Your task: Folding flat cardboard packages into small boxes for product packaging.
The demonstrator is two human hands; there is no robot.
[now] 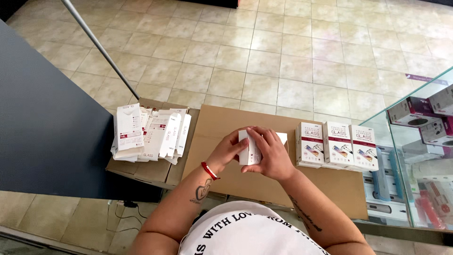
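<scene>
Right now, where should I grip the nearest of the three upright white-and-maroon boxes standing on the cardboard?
Probably pinch the nearest white-and-maroon box across its narrow thickness at the top edge, coming from above. It stands upright with its right side against the neighbouring box, so only the top and left side look free.

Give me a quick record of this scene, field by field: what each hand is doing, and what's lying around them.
left hand: grips the small white box from its left side
right hand: wraps the same box from the right
surface: brown cardboard sheet under the hands
to the right: three upright white boxes in a row
to the left: pile of flattened white cartons on a cardboard box
far right: glass display case with boxed goods
floor: beige tiles
</scene>
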